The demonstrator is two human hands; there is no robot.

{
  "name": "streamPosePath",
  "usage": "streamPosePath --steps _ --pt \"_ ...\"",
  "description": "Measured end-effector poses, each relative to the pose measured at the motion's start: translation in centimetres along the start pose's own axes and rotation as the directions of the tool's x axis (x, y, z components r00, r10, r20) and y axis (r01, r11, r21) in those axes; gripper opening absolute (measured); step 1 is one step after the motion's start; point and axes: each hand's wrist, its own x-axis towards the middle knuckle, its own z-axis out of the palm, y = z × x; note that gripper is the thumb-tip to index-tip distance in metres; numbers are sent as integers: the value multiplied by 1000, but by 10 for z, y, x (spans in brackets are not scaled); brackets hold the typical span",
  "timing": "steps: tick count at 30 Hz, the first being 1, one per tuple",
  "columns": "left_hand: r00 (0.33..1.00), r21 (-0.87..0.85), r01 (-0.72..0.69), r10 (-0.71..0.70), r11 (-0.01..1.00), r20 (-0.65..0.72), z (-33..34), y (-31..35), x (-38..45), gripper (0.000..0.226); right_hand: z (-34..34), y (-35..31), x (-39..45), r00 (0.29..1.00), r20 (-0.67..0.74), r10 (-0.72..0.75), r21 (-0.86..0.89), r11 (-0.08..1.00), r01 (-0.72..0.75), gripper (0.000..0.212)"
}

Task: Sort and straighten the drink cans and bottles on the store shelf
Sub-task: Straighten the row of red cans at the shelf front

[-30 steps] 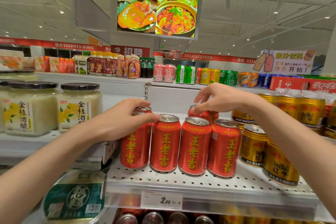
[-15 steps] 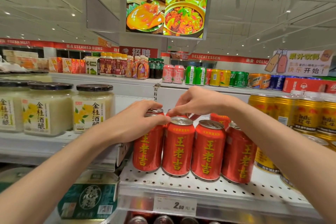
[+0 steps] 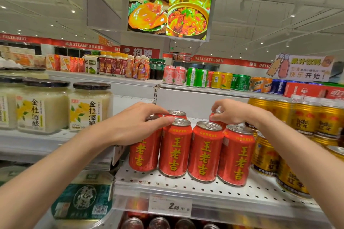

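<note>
At centre frame, the leftmost red herbal-tea can [image 3: 144, 151] on the perforated shelf [image 3: 204, 189] is gripped at its top by the left hand [image 3: 134, 124], while a back-row can [image 3: 216, 120] is pinched by the right hand [image 3: 235, 112], probably for row alignment.

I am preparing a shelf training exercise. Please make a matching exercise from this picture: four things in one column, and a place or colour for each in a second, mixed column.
Things
1. front-row red cans
2. gold cans
3. glass jars
4. price tag

Places or colours
A. dark lids, pale filling
B. on the shelf's front edge
C. right of the red cans
D. yellow characters on the side

Pairs: 1-D, 2-C, 3-A, 4-B
</note>
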Motion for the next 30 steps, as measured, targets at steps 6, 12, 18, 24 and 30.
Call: streamPosePath --steps 6,12,18,24,30 --pt "1000 10 -8 8 1000 -6 1 2 1 66 -7 -1 -6 998 -38 -48 180 982 54 40" --pt "999 25 -32 32 999 -19 1 2 2 58 -12 -28 -13 989 -22 -144 320 937 143 30" --pt "999 36 -39 40 999 -21 1 0 3 58 -9 -39 -23 983 1 -185 306 936 175 38" --pt "997 51 -68 70 996 -23 2 -2 2 60 -14 -29 -42 973 -15 -229 263 938 225 46" --pt "992 163 -90 103 982 -77 2 -2 -3 73 -18 -15 -78 969 -68 -238 186 951 247 62"
